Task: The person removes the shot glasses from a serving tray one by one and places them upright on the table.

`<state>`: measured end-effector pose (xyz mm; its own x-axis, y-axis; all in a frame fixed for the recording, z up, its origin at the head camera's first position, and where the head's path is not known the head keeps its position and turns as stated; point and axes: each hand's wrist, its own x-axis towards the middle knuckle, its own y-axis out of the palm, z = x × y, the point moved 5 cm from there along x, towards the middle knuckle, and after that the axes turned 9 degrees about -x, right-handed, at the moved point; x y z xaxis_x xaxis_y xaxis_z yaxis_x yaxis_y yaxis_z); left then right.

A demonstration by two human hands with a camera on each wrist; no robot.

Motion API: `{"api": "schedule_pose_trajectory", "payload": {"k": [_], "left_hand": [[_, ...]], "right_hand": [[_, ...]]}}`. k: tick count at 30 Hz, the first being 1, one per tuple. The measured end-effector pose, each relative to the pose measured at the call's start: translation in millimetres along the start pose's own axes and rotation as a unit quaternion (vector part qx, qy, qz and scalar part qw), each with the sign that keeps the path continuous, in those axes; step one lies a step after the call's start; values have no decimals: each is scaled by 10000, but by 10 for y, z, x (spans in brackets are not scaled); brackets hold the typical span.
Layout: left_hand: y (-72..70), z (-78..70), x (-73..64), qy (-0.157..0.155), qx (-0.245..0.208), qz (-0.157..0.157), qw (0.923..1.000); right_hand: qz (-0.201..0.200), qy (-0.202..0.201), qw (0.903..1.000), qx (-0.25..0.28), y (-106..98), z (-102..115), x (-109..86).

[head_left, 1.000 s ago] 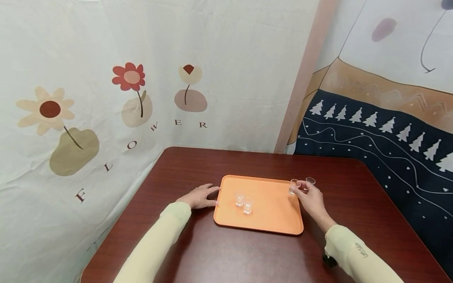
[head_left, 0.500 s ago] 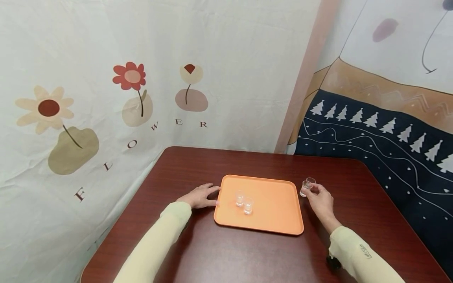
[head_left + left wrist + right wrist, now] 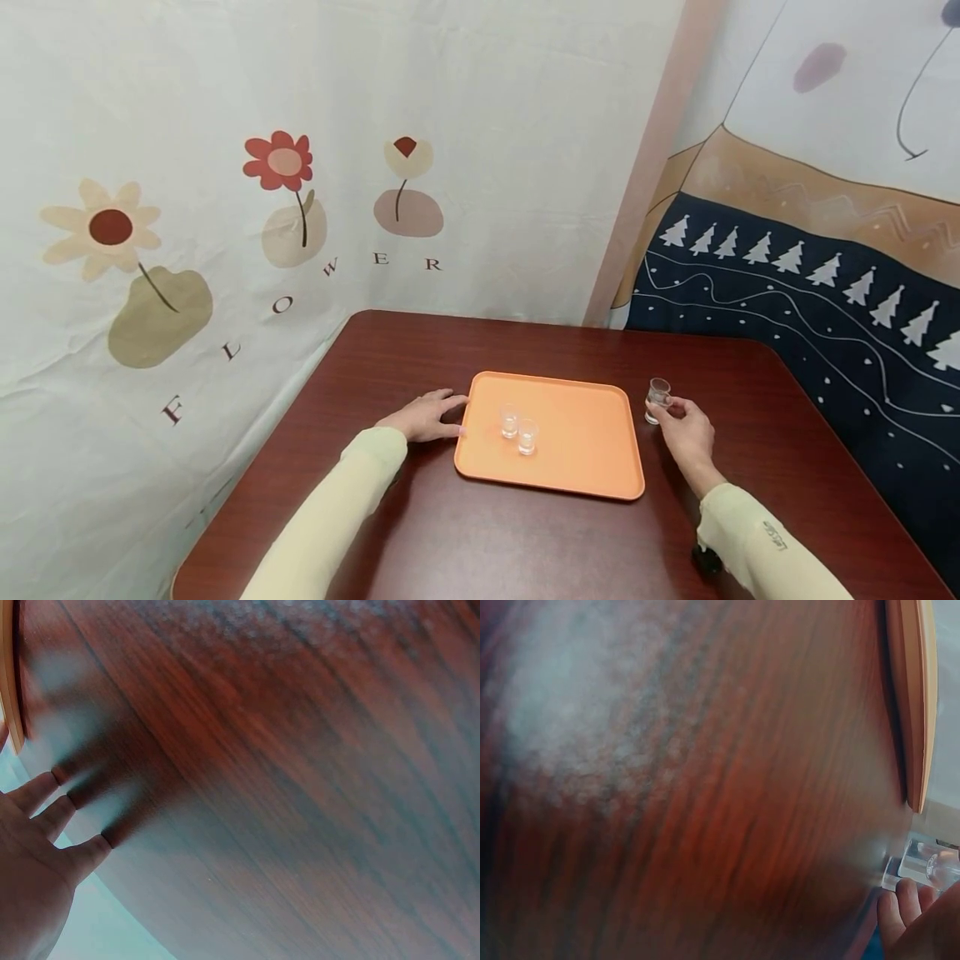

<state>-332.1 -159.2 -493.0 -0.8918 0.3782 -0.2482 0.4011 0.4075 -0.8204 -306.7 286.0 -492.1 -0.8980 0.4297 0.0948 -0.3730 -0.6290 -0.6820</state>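
Note:
My right hand point(image 3: 687, 433) pinches a small clear shot glass point(image 3: 652, 412) just past the right edge of the orange tray point(image 3: 577, 450). Another clear shot glass point(image 3: 659, 387) overlaps it from behind, so I cannot tell whether the two touch. In the right wrist view the fingers are beside clear glass point(image 3: 932, 864) at the lower right. Two more shot glasses, a farther one point(image 3: 509, 422) and a nearer one point(image 3: 527, 437), stand upright on the tray's left half. My left hand point(image 3: 423, 417) lies with spread fingers at the tray's left edge, thumb and forefinger by the rim.
The tray lies on a dark red-brown wooden table point(image 3: 510, 542) with rounded corners. Behind the table hangs a pale cloth point(image 3: 510, 167) printed with flowers. A dark blue cloth with white trees point(image 3: 750, 283) hangs on the right.
My right hand has carried its shot glass rightward off the tray's far right corner to the table, close by the other glass. The left hand and the tray have stayed put.

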Motion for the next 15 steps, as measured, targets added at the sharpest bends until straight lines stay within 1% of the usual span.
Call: {"api": "schedule_pose_trajectory", "payload": {"k": [8,15], "left_hand": [[14,-17,4,-28,9,15,10000],[-2,-44,-20,-39,-28,5,10000]], "right_hand": [[44,124,9999,29,4,-69,9],[13,-37,10000,43,7,-57,13]]}}
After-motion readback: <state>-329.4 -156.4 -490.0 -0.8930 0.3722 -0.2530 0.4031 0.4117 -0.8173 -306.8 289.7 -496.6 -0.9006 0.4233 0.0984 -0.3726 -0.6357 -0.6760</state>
